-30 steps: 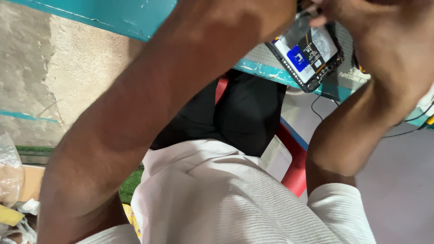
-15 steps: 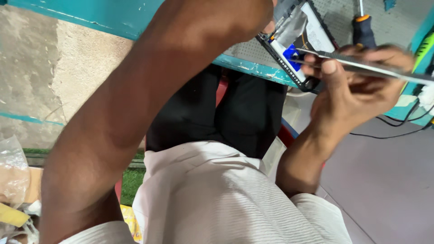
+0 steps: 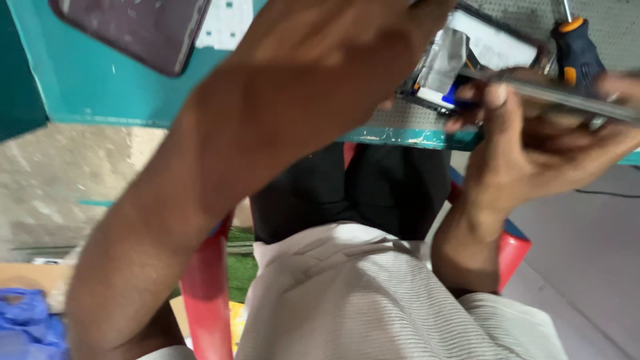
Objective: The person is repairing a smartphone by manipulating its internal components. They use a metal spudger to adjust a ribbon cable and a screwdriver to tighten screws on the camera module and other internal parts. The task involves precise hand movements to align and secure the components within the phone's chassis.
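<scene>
Phone chassis, opened up, sits at the teal bench edge, clamped by the left hand from above. Right hand pinches a thin flat panel, lifted edge-on off the chassis. Judgement: keep the lift shallow, support both long edges, don't twist. Further back: screwdriver on the grey mat, dark phone far left.

Likely a phone repair workshop, teal bench, screwdriver, opened phone
</scene>
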